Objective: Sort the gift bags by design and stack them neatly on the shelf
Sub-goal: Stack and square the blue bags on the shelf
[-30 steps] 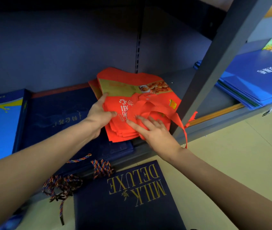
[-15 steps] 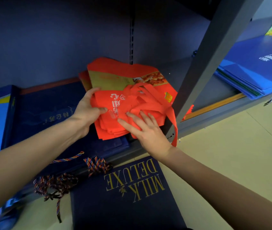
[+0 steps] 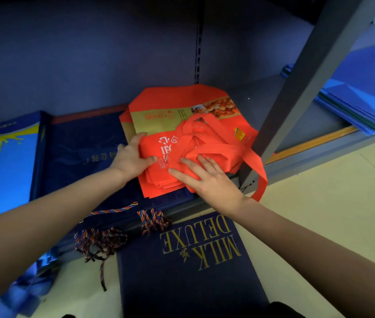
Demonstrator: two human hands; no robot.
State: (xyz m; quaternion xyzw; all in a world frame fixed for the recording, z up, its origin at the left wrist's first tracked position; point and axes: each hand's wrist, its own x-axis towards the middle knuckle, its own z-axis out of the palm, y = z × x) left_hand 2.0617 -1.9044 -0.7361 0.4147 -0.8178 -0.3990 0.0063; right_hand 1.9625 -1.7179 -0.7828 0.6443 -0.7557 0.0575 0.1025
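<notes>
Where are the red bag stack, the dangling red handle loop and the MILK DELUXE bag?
red bag stack (image 3: 159,182): head view, on its front left corner.
red handle loop (image 3: 261,177): head view, on the strap hanging off the shelf edge.
MILK DELUXE bag (image 3: 182,283): head view, on its plain navy face.

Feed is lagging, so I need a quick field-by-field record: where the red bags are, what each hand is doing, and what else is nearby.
red bags: stack of red gift bags on the shelf, atop dark navy bags
left hand: left hand grips the stack's left edge
right hand: right hand flat, pressing the handles
loose handle: red handle hangs over the shelf front
below: MILK DELUXE bag
</notes>
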